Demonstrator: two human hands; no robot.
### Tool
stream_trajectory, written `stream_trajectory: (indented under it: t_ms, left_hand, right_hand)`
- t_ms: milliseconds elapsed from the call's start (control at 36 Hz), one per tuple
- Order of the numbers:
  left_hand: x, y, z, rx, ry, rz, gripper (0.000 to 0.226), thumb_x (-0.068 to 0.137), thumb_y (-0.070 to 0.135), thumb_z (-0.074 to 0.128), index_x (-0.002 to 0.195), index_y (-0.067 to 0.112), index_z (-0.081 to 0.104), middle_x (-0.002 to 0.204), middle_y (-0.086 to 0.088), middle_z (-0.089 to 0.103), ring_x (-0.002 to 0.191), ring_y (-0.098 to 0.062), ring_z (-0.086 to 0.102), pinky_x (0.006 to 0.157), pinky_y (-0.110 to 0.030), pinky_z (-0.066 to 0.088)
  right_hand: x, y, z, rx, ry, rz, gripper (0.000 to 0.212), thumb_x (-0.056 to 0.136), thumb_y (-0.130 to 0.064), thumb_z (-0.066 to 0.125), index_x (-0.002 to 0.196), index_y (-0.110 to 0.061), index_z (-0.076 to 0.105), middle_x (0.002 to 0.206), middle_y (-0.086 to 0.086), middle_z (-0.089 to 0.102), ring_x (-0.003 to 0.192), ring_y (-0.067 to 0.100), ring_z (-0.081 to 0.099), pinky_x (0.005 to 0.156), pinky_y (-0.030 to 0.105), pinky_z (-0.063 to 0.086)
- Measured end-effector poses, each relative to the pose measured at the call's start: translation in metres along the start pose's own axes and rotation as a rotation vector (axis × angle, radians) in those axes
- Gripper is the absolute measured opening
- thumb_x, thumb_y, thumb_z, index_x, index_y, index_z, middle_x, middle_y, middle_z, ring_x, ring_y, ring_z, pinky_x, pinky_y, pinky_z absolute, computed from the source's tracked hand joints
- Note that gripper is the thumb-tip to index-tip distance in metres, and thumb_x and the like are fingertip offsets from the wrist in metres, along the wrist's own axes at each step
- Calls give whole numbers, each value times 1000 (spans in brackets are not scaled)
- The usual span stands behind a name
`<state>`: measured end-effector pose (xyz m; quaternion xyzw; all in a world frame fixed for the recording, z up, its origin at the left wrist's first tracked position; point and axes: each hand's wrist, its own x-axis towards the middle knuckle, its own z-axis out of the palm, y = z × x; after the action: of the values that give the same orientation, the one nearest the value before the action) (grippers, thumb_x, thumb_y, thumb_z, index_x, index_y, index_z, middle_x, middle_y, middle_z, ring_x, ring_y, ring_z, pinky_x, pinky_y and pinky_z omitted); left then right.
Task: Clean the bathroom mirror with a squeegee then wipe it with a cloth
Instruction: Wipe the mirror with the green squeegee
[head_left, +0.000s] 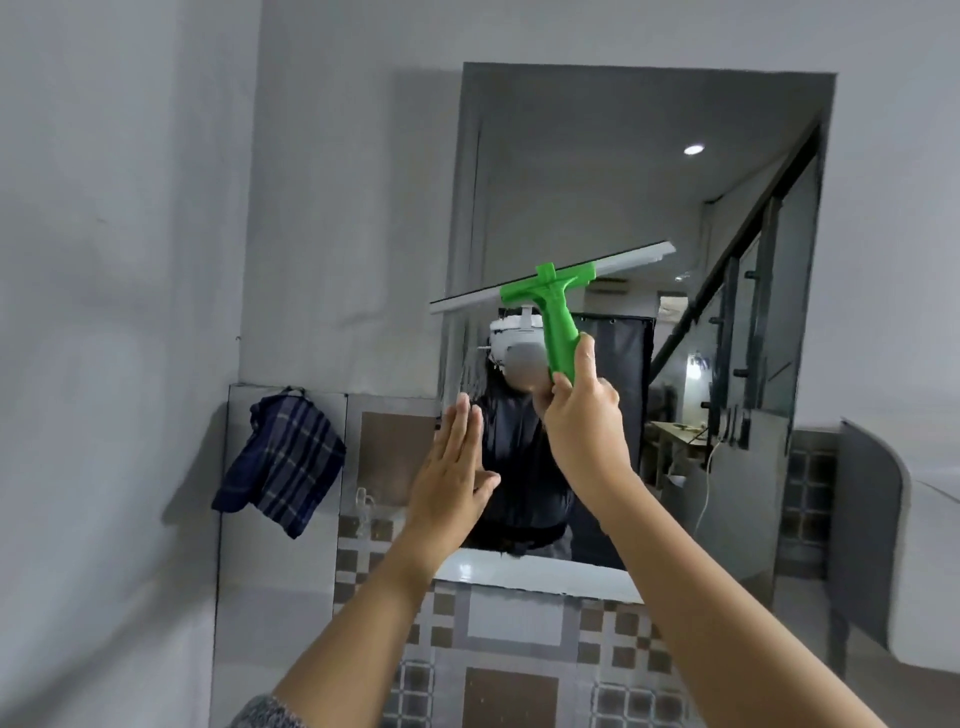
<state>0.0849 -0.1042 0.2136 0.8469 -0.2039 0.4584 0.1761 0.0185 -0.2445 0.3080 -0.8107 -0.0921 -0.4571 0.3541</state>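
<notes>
A tall mirror (597, 171) hangs on the grey wall ahead. My right hand (584, 421) grips the handle of a green squeegee (556, 317), whose white blade lies tilted across the mirror's middle, its left end past the mirror's left edge. My left hand (454, 467) is flat with fingers together and thumb out, raised at the mirror's lower left edge; whether it touches the glass I cannot tell. A dark blue checked cloth (283, 462) hangs from a hook on the wall, left of the mirror.
Below the mirror runs a white ledge (519, 569) above patterned brown and grey wall tiles (519, 649). A plain grey wall fills the left. The mirror reflects a person in dark clothes, a staircase and a ceiling light.
</notes>
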Motion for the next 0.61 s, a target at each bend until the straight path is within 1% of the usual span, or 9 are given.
stream_trajectory:
  t_ms: [56,139,250,306,389,500,528,611]
  left_hand:
    - [0,-1,2,10,7,-19,95,88,33,57,140,22,-22,153,1,-19,141,-16,-13,108,-20,20]
    - [1,4,3,21,9,-40,95,88,31,58,138,28,-24,152,2,-21,140,-17,-15,106,-20,13]
    - [2,7,1,17,-9,-55,94,90,32,54,137,19,-26,148,3,-27,139,-16,-20,109,-21,5]
    - [3,9,0,-4,-5,-62,93,90,34,53,134,19,-28,146,5,-30,138,-15,-22,109,-20,7]
    - [3,10,-1,-24,-6,-79,94,90,34,53,132,22,-31,144,7,-34,137,-14,-23,104,-19,9]
    - [4,13,-1,-42,2,-92,94,90,30,54,134,21,-28,145,9,-33,135,-10,-25,104,-22,4]
    - [4,13,-1,-44,0,-93,94,90,30,55,136,21,-26,145,9,-33,135,-10,-25,105,-22,4]
    - [5,10,1,-44,-8,-90,94,88,29,57,140,21,-21,146,9,-31,136,-13,-22,105,-23,13]
  right_hand:
    - [2,1,-8,-49,-8,-31,49,98,-22,39,142,-21,18,102,21,55,70,30,58,56,38,52]
    - [7,5,-24,-139,-37,-62,48,97,-19,42,140,-20,21,97,18,56,72,33,59,59,44,53]
    - [16,9,-40,-263,-64,-83,52,96,-21,41,142,-24,17,100,18,55,75,35,60,62,43,53]
    - [22,12,-47,-319,-70,-88,53,95,-18,40,142,-26,16,100,18,55,76,35,60,61,41,52]
    - [29,14,-56,-379,-80,-129,56,94,-15,41,143,-25,16,100,17,55,77,34,58,58,36,45]
    - [36,17,-69,-417,-112,-182,53,93,-14,40,141,-24,19,96,17,54,72,32,56,57,35,44]
    - [37,18,-72,-423,-116,-188,53,93,-14,41,140,-25,20,93,15,53,69,31,54,56,35,43]
    - [42,21,-82,-459,-113,-212,52,91,-13,43,137,-26,24,83,11,51,63,28,52,53,33,41]
